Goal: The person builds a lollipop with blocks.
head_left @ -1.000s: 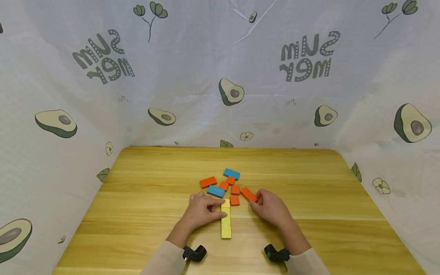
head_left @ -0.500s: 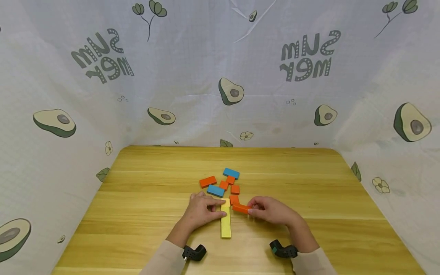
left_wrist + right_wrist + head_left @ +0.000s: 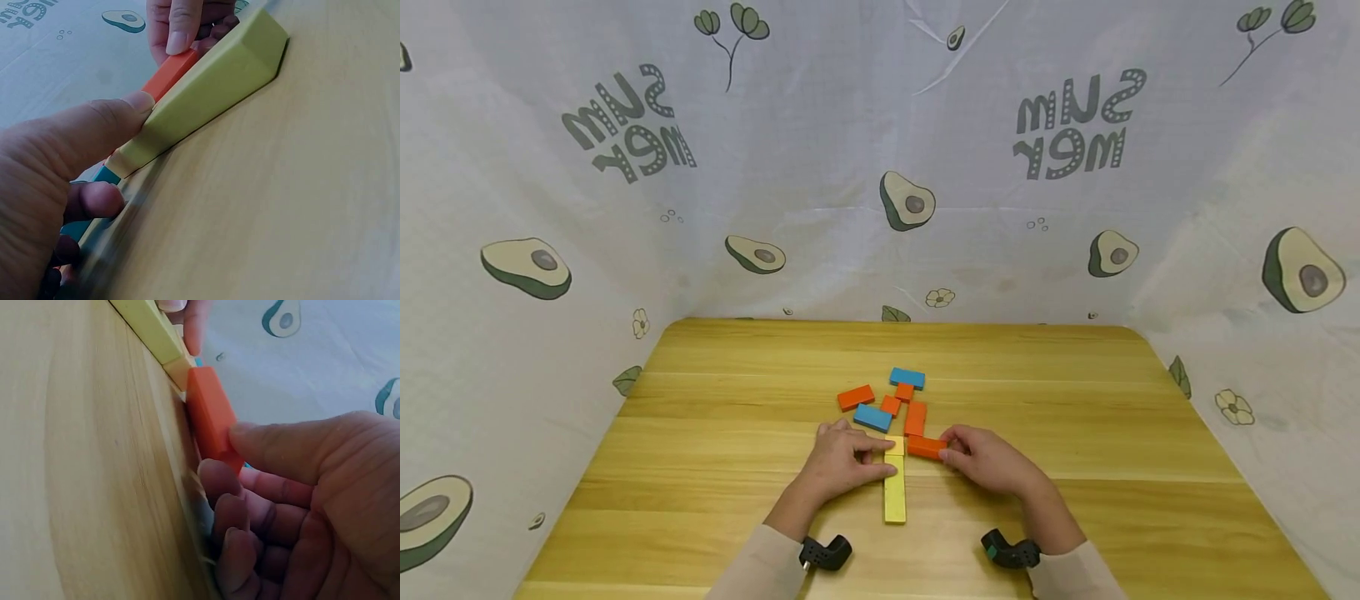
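Note:
My left hand (image 3: 841,460) presses on two yellow blocks with thumb and index finger apart. Its index fingertip rests on the small pale yellow block (image 3: 894,445), its thumb on the long yellow block (image 3: 895,503) that meets it end to end. From the right, my right hand (image 3: 988,458) pinches one end of an orange rectangular block (image 3: 209,406) between thumb and fingers. That block lies crosswise, its other end close beside the small yellow block. Just beyond it, two small orange blocks (image 3: 915,418) sit together in a line.
Farther back lie two blue blocks, one nearer (image 3: 872,417) and one at the rear (image 3: 907,378). Two small orange blocks, one left (image 3: 890,406) and one right (image 3: 905,392), lie between them. Another orange rectangular block (image 3: 856,397) is at left. The wooden table (image 3: 737,358) ends at a printed cloth (image 3: 820,275).
My right hand has brought the orange rectangular block left and turned it crosswise. The nearest small orange block has slid away from me, up against another. My left hand has stayed in place.

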The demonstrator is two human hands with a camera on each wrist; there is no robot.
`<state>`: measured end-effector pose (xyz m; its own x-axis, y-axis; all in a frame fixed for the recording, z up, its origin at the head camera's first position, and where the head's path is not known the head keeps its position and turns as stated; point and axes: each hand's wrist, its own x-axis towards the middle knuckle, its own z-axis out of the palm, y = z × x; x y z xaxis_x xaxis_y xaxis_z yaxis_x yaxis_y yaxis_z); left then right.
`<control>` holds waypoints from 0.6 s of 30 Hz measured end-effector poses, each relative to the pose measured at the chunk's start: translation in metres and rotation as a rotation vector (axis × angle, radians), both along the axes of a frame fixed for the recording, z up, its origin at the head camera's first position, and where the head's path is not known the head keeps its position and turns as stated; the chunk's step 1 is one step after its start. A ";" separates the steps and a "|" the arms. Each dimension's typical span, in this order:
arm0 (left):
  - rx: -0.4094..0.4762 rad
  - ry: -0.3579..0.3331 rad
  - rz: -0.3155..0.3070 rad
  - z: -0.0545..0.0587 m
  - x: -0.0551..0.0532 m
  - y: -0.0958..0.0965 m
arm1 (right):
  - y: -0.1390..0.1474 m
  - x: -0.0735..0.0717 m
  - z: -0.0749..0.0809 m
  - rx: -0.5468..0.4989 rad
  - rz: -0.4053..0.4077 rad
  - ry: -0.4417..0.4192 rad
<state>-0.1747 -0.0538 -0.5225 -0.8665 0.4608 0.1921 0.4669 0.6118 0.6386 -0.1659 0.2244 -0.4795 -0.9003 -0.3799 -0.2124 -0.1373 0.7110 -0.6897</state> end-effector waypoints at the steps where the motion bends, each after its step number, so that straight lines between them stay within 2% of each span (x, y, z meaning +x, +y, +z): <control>1: 0.001 -0.002 0.000 0.000 0.000 0.000 | -0.002 -0.001 0.000 0.006 -0.021 0.006; 4: 0.005 -0.010 -0.001 0.000 0.001 -0.001 | -0.008 -0.004 0.000 0.020 -0.079 0.027; 7: 0.001 -0.010 -0.004 0.000 0.000 -0.001 | -0.015 -0.007 0.001 0.007 -0.095 0.028; 13: -0.014 -0.012 -0.004 0.000 -0.001 -0.001 | -0.027 -0.017 0.007 -0.064 0.013 -0.047; 18: -0.027 0.007 -0.012 0.001 -0.001 -0.001 | -0.037 -0.029 0.009 -0.059 0.104 -0.079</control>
